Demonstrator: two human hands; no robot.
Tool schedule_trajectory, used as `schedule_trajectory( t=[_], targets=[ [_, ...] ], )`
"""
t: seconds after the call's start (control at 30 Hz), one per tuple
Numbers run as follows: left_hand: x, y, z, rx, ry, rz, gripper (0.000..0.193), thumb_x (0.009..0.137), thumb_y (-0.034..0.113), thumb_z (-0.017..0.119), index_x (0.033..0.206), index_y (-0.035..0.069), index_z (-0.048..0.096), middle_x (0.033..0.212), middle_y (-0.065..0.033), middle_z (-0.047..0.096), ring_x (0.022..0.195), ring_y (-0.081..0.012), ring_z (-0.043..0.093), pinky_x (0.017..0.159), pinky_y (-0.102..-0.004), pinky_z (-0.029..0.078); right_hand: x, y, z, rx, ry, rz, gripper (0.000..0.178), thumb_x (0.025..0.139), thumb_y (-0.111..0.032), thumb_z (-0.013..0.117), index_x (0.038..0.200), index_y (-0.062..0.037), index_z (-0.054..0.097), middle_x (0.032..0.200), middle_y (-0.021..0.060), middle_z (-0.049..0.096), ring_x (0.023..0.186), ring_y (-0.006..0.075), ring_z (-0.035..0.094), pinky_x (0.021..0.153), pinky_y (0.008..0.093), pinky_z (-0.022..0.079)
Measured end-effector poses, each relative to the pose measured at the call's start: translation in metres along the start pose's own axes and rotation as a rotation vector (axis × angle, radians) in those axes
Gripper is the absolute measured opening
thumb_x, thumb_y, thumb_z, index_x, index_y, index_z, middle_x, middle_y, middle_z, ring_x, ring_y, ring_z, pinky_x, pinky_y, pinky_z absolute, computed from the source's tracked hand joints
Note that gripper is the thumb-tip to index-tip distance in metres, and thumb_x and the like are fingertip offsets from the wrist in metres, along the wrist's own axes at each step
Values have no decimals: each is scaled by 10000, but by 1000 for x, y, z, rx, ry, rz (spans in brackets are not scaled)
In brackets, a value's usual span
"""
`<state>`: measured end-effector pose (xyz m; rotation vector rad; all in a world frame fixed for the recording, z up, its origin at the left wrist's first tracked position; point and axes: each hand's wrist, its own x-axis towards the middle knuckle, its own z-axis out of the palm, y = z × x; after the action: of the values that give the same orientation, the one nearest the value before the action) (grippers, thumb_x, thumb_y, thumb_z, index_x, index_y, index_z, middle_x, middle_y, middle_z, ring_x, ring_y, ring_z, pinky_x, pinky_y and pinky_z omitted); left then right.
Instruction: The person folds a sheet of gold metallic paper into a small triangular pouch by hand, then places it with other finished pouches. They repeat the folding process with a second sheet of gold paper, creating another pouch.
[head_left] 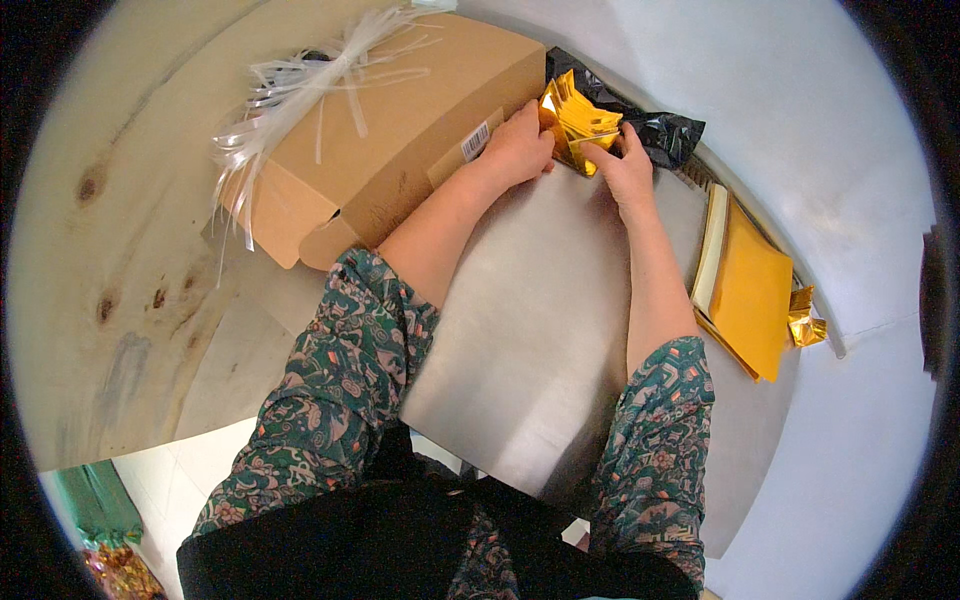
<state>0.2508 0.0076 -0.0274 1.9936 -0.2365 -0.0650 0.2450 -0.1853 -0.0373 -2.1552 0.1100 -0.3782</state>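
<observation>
A stack of folded, shiny gold foil (588,118) stands at the far side of the metal tabletop, between my two hands. My left hand (520,148) has its fingers closed against the stack's left side, close to the cardboard box (400,130). On the other side, my right hand (628,172) grips the lower right of the foil between thumb and fingers. Some of the left fingertips are hidden behind the foil. Just beyond the foil and to its right lies a crumpled black plastic bag (670,136).
A bundle of clear plastic strips (300,88) lies across the box. Flat yellow-gold sheets (752,285) rest at the right, beside a small gold foil piece (806,318). A pale wall (800,120) bounds the far right. Green wrapped packages (105,505) sit below at left.
</observation>
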Motion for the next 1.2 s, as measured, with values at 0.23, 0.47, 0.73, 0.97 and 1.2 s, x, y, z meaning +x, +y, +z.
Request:
schedule_trajectory(
  t=[0.23,0.47,0.73,0.97,1.2],
  targets=[
    [-3,1,1,19,33,12,473,1017,164,538,1454,30,416,1061,-135,711,708,-171,704,569,-328,583,-8,-11,-8,153,-112,-19,890,798,-211,844,1531,23,397,1347,137,628,1187,208,616,1029,321,463],
    [-16,-4,-2,72,88,148,430,933,135,589,1302,-62,490,1145,-254,668,938,-353,715,869,-454,556,-12,3,-7,206,-66,-121,606,794,-295,817,1319,-69,615,1148,109,738,1068,254,692,939,378,514],
    [-35,-11,-2,291,39,199,408,975,163,560,1313,-60,506,1181,-293,637,1061,-428,658,961,-503,506,-58,-9,-16,-234,1,-232,451,893,-242,643,1292,-36,600,1060,217,725,971,413,685,881,485,533],
    [-67,-12,2,433,164,253,324,1042,210,468,1262,-27,501,1177,-294,662,1058,-494,640,933,-562,496,-90,-16,-12,-320,-5,-241,317,1004,-173,527,1273,-6,525,1107,280,627,1069,448,582,931,533,477],
    [-65,-5,-14,221,8,151,282,1033,283,570,1086,14,635,840,-195,705,555,-268,685,644,-419,565,-85,7,-26,-321,-29,-296,207,1018,-177,557,1146,-16,575,1034,246,665,978,424,610,862,476,492]
  ],
)
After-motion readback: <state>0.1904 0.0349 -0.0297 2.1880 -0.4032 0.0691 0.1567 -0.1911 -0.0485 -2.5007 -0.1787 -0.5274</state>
